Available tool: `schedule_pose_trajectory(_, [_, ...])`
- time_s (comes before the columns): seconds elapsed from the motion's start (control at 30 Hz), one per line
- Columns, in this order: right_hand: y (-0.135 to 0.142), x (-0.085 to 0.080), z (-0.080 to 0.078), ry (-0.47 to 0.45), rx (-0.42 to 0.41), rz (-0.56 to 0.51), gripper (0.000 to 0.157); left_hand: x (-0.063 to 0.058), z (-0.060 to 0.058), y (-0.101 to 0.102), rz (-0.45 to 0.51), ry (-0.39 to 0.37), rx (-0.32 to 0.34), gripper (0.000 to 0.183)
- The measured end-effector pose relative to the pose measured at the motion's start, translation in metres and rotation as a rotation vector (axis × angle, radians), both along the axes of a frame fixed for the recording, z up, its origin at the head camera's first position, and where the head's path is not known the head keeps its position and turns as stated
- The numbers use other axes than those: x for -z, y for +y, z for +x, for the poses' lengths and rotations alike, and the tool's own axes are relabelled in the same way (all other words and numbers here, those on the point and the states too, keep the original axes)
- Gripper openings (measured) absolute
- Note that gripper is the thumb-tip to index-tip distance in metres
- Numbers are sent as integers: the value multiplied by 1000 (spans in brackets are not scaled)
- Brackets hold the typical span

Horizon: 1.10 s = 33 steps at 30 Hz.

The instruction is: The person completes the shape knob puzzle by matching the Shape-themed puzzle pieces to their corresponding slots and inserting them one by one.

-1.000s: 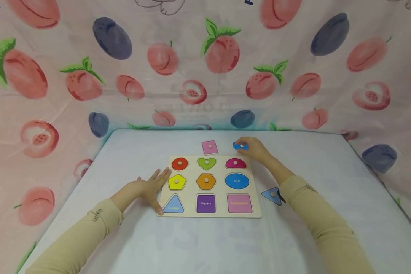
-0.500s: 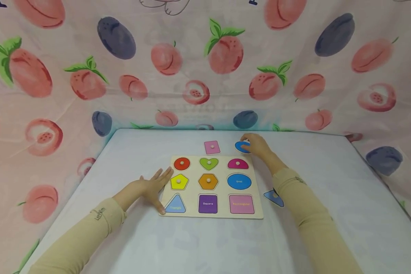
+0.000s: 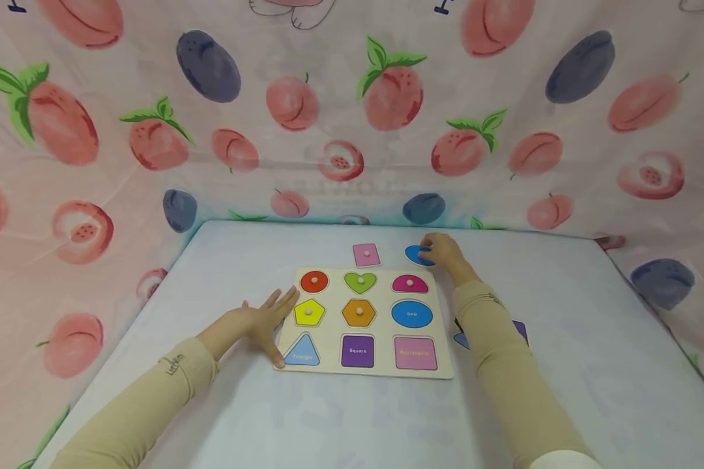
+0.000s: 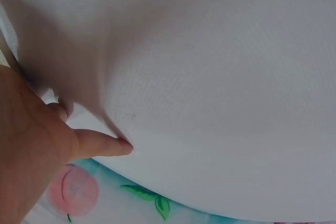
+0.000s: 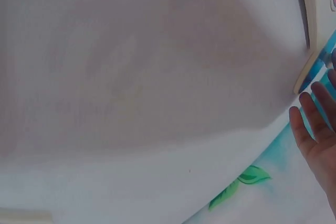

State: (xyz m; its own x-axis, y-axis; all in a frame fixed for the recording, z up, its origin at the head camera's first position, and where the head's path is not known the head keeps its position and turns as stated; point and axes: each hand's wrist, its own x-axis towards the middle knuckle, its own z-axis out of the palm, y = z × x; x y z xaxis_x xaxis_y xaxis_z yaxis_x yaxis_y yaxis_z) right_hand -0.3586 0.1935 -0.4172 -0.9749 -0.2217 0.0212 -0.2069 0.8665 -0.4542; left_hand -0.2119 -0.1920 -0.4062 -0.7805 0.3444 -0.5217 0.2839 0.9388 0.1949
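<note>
A wooden knob-puzzle board [image 3: 328, 332] lies on the white-covered table. My left hand [image 3: 264, 324] rests with spread, straight fingers along its left edge, thumb at the near corner. Beyond the board's far right corner, my right hand [image 3: 444, 251] pinches the small knob of a blue oval puzzle piece [image 3: 413, 255] between thumb and fingers. The right wrist view shows that oval piece [image 5: 310, 72] edge-on beside the fingertips. On the board, the blue oval recess [image 3: 412, 314], triangle recess [image 3: 302, 355], purple square recess [image 3: 358, 351] and pink rectangle recess [image 3: 416, 353] hold no pieces.
A pink rectangular piece [image 3: 366, 255] lies behind the board. Right of it, a light-blue triangle piece [image 3: 461, 339] and a purple piece [image 3: 521, 329] are partly hidden by the right sleeve [image 3: 498, 352]. A fruit-print cloth [image 3: 340, 111] hangs behind the table.
The right forearm has swung inward, covering more of the triangle piece and uncovering the purple one. The oval piece stays near the same spot; the left hand stays on the board.
</note>
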Motion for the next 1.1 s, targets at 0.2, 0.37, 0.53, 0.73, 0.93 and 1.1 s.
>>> schedule_pose_trajectory(0.2, [1,5,-8,-16,39,-22,23,0,-2,1,12,7,4,139])
schedule_pose_trajectory(0.37, [17,49,-49,109,-15,-105,21,-3,-1,2,29,2,-18,138])
schedule_pose_trajectory(0.53, [9,49,-49,46,83,-73,19,-1,0,-1,35,-4,-19,138])
schedule_pose_trajectory(0.73, [16,78,-64,149,110,-51,18,3,1,-1,33,-4,-2,139])
schedule_pose_trajectory(0.93, [5,71,-61,112,149,-102,16,-1,2,-1,26,1,-14,138])
schedule_pose_trajectory(1.1, [-19,3,13,90,139,-80,12,-2,3,0,24,-1,2,138])
